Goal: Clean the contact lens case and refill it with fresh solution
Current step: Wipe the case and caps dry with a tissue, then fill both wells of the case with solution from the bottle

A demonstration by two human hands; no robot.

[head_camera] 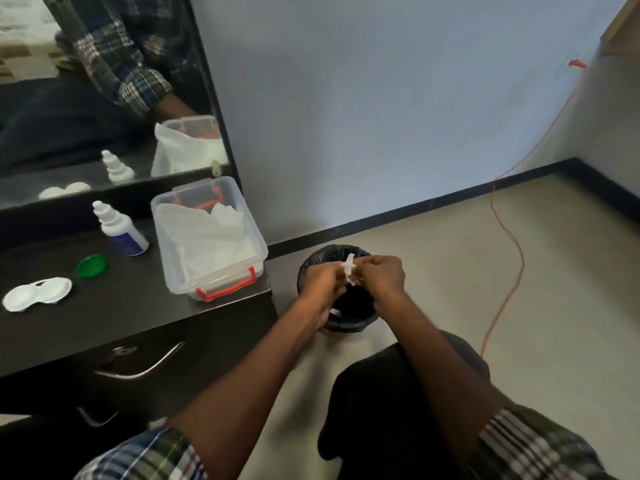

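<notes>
From the head view I saw both hands held together over the bin (313,268), which stood on the floor just right of the desk (104,320). The left hand (320,284) and the right hand (382,273) each pinched a small white piece (349,270) between them; blur kept me from telling whether it was the case's second cap, a tissue scrap, or both. The case (36,293) lay white and open on the near left of the desk, well apart from the hands, with a green cap (91,266) beside it and the bottle (119,228) standing farther back, cap on. The tub (256,252) of tissues sat at the desk's right end, in front of the mirror (104,81). I judged the step to be wiping or shaking off a small part above the bin. To do it well I would have kept the piece right over the bin's mouth so drips and scraps fell inside, kept fingertips on its outer edge and off the inner face, turned it through a full round against clean tissue, and held it firmly, since a slip would have dropped it into the black liner.
</notes>
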